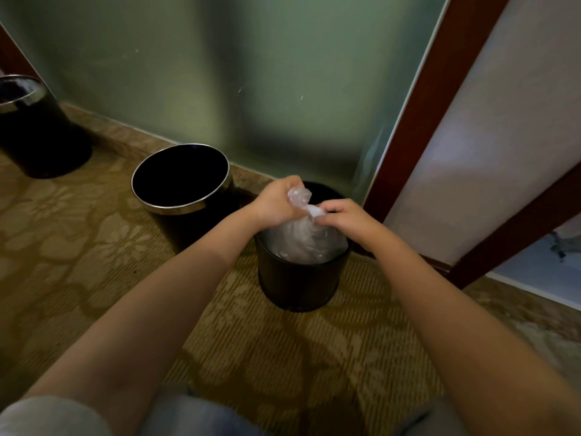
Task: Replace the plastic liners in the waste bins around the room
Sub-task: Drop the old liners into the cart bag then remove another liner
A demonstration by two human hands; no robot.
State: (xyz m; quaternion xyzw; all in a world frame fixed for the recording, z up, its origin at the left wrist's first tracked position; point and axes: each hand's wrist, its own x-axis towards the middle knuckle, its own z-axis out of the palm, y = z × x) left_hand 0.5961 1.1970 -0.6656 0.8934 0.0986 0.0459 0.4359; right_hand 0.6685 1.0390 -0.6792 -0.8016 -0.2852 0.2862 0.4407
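Now the clear liner [303,237] sits in the nearest black bin [295,281], its bunched neck rising upright from the mouth. The left hand [276,201] grips that neck from nine o'clock, fingers curled round it, and the right hand [344,217] pinches it from three o'clock. At ten o'clock a chrome-rimmed bin [176,210] shows only a dark inside, no liner visible.

A patterned brown carpet [94,247] is spreading from six to nine o'clock, a frosted green glass panel [220,73] is standing at twelve o'clock, and a red wooden frame [427,99] is rising at two o'clock.
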